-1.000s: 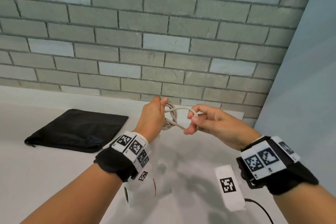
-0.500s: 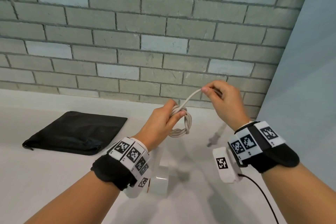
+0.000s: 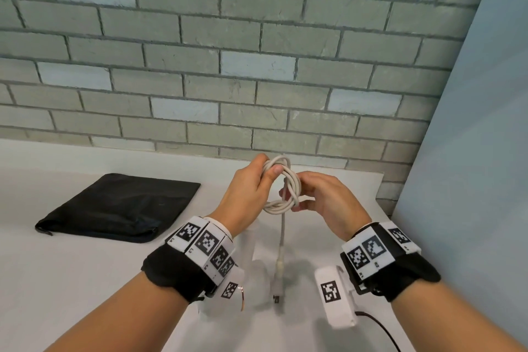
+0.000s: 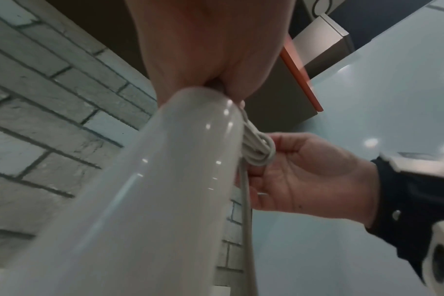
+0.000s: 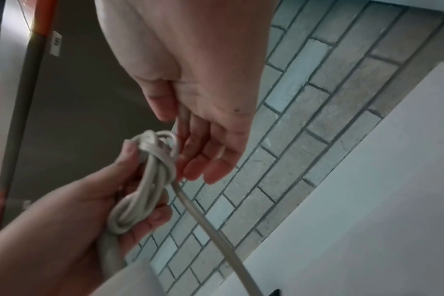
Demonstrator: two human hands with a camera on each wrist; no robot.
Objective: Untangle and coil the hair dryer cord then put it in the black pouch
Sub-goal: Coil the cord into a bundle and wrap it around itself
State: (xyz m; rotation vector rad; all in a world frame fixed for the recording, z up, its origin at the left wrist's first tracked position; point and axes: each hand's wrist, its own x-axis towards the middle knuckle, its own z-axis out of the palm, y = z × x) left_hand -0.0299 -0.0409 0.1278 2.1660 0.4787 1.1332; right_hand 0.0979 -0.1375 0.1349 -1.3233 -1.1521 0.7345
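While the left hand (image 3: 248, 194) grips the coiled cord (image 3: 281, 188), the right hand's (image 3: 328, 200) loosely spread fingers (image 5: 205, 160) should wind its hanging tail snugly.

Hair dryer (image 4: 150, 200) blurred, cut off; left hand (image 3: 245, 194) hides it.
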